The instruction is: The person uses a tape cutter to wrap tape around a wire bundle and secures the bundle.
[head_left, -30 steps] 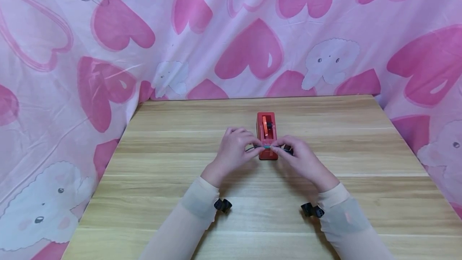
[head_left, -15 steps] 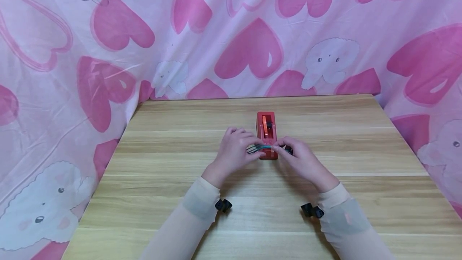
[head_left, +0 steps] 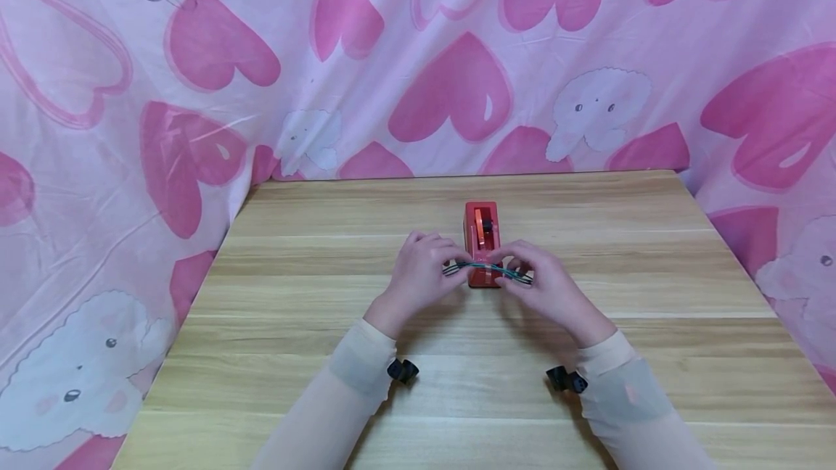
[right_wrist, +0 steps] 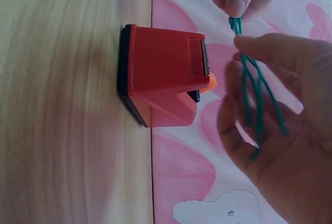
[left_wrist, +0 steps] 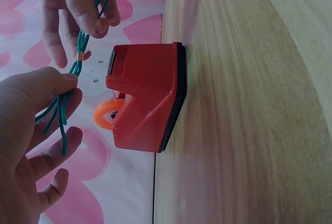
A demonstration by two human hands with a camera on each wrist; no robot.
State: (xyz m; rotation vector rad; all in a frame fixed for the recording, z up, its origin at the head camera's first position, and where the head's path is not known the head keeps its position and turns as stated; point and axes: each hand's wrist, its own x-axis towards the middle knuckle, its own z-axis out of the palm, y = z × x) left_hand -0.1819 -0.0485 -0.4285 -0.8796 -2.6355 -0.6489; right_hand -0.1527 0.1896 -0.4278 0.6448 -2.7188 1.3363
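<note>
Between the two hands stretches a bundle of thin green wires (left_wrist: 61, 111), with a narrow tan band (left_wrist: 79, 56) round its middle. My left hand (head_left: 427, 267) pinches it just to one side of the band, thumb on top; loose wire ends fan out past the palm. My right hand (head_left: 538, 274) has the bundle running between thumb and curled fingers, with the thumb tip over it in the right wrist view. More ends spread across the right palm. Right behind and below the wires stands a red tape dispenser (left_wrist: 142, 97) with an orange roll (left_wrist: 105, 114) and a toothed cutter.
The dispenser rests on a wood-grain table (head_left: 483, 383), whose far edge meets a pink heart-patterned cloth (head_left: 451, 93). Black wrist-camera mounts (head_left: 403, 370) sit on the inner side of both sleeves.
The right thumb and forefinger have parted from their tight pinch, so more of the wires shows between and behind them. The left hand stays nearly in place; the dispenser has not moved.
</note>
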